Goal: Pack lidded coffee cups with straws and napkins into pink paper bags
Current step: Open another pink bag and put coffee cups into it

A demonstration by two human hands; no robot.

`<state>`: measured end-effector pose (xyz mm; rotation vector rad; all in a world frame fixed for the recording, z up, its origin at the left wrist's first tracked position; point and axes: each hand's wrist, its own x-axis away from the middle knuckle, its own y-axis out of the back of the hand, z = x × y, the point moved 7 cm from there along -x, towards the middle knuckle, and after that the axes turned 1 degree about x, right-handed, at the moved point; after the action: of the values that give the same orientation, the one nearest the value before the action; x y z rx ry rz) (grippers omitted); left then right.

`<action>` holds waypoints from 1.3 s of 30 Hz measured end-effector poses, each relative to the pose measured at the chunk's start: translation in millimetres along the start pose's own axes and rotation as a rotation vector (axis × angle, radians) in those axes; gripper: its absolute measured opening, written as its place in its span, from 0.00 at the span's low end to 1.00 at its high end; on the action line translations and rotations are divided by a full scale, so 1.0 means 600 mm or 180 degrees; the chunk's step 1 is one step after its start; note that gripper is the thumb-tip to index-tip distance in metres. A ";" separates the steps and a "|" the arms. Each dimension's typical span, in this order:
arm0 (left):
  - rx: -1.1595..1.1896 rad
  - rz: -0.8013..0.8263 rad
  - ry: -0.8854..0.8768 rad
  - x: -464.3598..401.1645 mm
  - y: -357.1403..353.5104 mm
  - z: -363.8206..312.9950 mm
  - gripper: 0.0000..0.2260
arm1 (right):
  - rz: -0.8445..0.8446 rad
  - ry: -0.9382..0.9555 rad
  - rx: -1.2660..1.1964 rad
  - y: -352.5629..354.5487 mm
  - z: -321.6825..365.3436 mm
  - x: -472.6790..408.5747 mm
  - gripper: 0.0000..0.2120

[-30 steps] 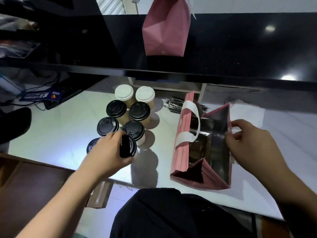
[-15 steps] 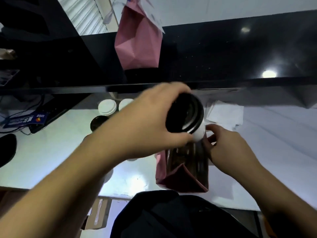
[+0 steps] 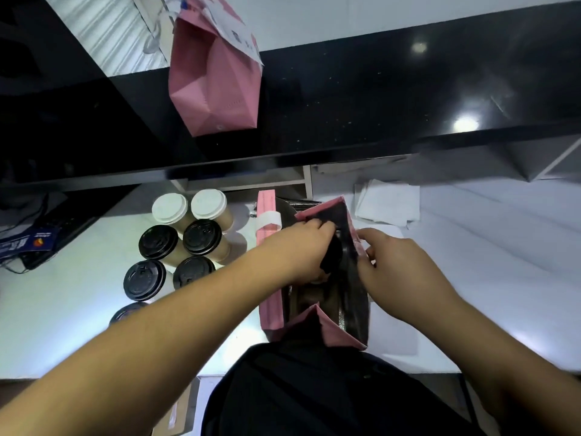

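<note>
While print on the upper bag's slip (image 3: 234,29) stays unreadable to us, we note: left hand (image 3: 297,253) grips a black-lidded cup (image 3: 332,258) inside the pink bag (image 3: 341,333) — right hand (image 3: 397,262) pinches its rim.

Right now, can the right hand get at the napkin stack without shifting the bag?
Probably yes. The napkins lie bare beyond the right hand, which pinches the open pink bag's rim; nothing stands between, though it must let go first.
</note>
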<state>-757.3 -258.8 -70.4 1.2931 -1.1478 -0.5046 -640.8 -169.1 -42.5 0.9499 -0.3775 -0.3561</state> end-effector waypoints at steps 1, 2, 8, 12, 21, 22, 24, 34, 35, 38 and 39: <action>0.0023 -0.0002 0.0024 -0.008 -0.009 0.003 0.36 | -0.0004 -0.0004 0.0000 0.001 -0.002 -0.001 0.14; 0.0058 0.0009 0.0052 -0.015 -0.018 0.006 0.37 | -0.0005 -0.0002 -0.0002 0.001 -0.003 -0.001 0.13; 0.0294 0.0052 0.0086 -0.027 -0.063 0.025 0.32 | 0.0020 0.0062 0.0035 -0.004 -0.001 -0.007 0.12; 0.0307 0.0137 0.0190 -0.034 -0.082 0.028 0.31 | 0.0043 0.0093 0.0003 -0.012 0.004 -0.012 0.13; 0.0253 0.0218 0.0431 -0.044 -0.086 0.029 0.31 | -0.0115 0.0102 0.0099 -0.014 0.013 -0.025 0.10; 0.0200 0.0237 0.0437 -0.041 -0.085 0.026 0.31 | -0.0139 0.0103 0.0115 -0.013 0.013 -0.025 0.09; 0.0120 0.0280 0.0404 -0.033 -0.072 0.016 0.31 | -0.0167 0.0104 0.0126 -0.011 0.014 -0.024 0.09; 0.1316 -0.2178 0.0414 0.161 0.156 0.093 0.04 | -0.0217 0.0152 0.0015 -0.009 0.013 -0.022 0.11; 0.1269 -0.2286 0.0737 0.188 0.146 0.134 0.03 | -0.0241 0.0163 0.0004 -0.010 0.013 -0.023 0.11; 0.0832 -0.1691 0.1719 0.247 0.053 0.255 0.07 | -0.0257 0.0200 0.0014 -0.012 0.013 -0.023 0.12; 0.0787 -0.1383 0.1940 0.265 0.012 0.287 0.11 | -0.0225 0.0198 0.0005 -0.014 0.012 -0.024 0.13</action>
<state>-844.5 -472.6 -27.2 1.7686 -0.4253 -0.2473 -657.7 -172.4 -47.7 0.9754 -0.2881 -0.3896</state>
